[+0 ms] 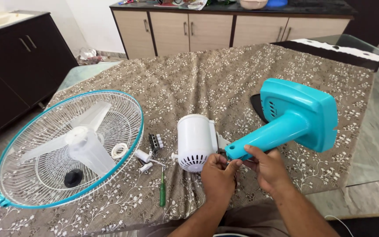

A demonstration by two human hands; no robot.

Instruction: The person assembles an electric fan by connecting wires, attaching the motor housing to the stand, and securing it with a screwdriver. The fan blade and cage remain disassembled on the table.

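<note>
Fan stand (294,120) lies tilted near the table's (224,74) front edge, its neck joined to the white motor (195,141). Left hand (218,173) is pinched closed on small wires at the joint; right hand (266,166) is closed around the neck end. Screwdriver (162,189), small white parts (144,159) and grille (66,147) with blade (82,142) are seen left, well apart.

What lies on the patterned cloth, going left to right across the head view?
Round white wire fan guard with teal rim → green-handled screwdriver → white fan motor housing → left hand → right hand → teal plastic fan base.
</note>
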